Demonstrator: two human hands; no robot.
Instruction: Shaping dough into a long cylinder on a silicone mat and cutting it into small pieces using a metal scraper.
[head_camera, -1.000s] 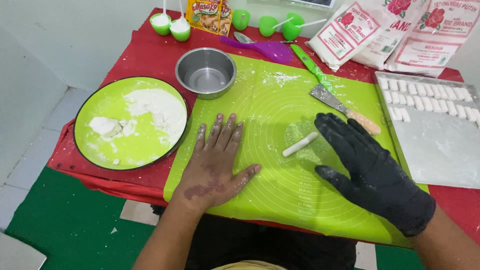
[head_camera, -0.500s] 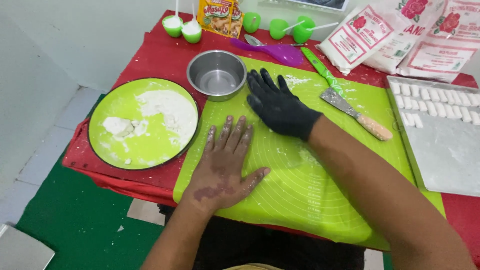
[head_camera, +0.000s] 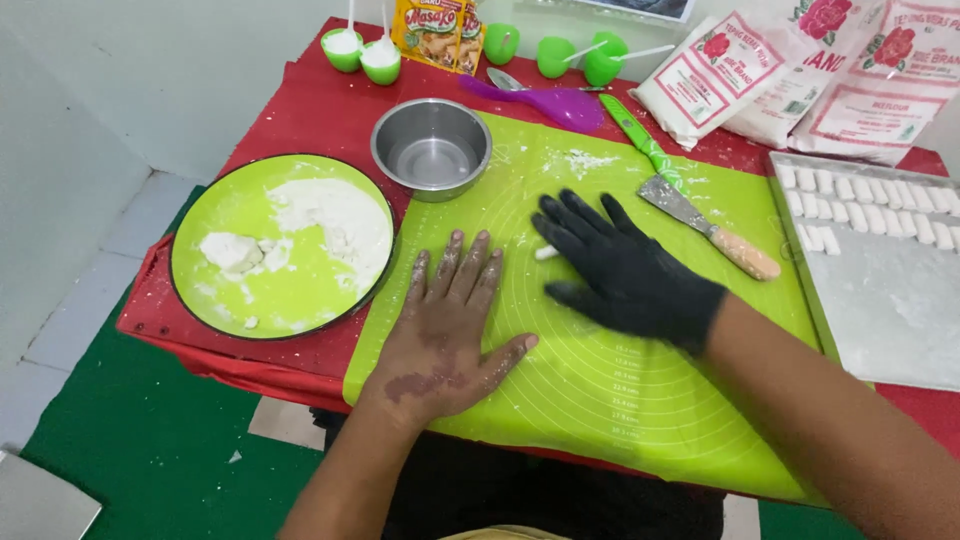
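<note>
**Two flat hands on the green mat, a strip of dough under the gloved one**

We see the left hand (head_camera: 445, 325), bare and dusted with flour, lying flat on the green mat (head_camera: 620, 400) with its fingers spread and nothing in its grip. The right hand (head_camera: 625, 270), in a black glove, also lies open and flat on the mat, fingers spread wide and pointing toward the far left. It presses on a small white dough piece (head_camera: 546, 252), of which only one end shows beside the fingers; the rest is hidden under the glove. The dough sits near the middle of the mat, just to the right of the left hand's fingertips.

To the left of the mat stands a green plate (head_camera: 215, 215) with flour and a lump of dough on it. A metal bowl (head_camera: 431, 148) sits at the mat's far left corner. A scraper (head_camera: 705, 225) with a wooden handle lies on the mat beyond the gloved hand, and a knife with a green handle (head_camera: 645, 145) lies just behind it. On the right, a tray (head_camera: 890, 310) holds rows of cut white pieces along its far edge.
</note>
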